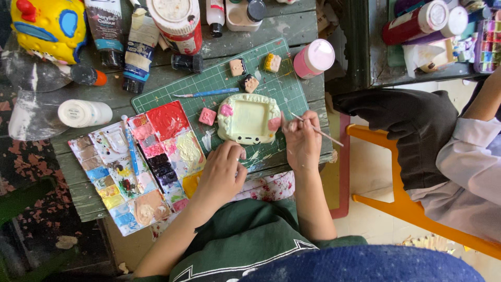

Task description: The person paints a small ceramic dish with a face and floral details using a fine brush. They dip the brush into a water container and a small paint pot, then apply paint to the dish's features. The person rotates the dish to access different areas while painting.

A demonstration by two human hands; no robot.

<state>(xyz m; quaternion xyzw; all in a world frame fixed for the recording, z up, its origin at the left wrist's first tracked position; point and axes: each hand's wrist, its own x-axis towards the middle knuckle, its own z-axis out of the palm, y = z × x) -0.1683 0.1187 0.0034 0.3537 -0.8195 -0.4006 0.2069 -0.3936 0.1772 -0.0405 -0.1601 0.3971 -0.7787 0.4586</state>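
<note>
Right hand [301, 140] pinches thin paintbrush [318, 130] beside pale square clay frame [249, 119] on green cutting mat [282, 83]. Left hand [222, 172], fingers curled, rests at frame's lower left edge. Paint palette [136, 162] lies left of mat; small pink clay square [207, 116] sits between palette and frame.

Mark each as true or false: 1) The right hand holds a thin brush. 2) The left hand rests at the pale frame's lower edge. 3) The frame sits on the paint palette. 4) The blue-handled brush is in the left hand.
1) True: the right hand grips a thin brush.
2) True: the left hand touches the lower edge of the pale frame.
3) False: it lies on the green cutting mat, beside the palette.
4) False: the blue-handled brush lies loose on the mat.
</note>
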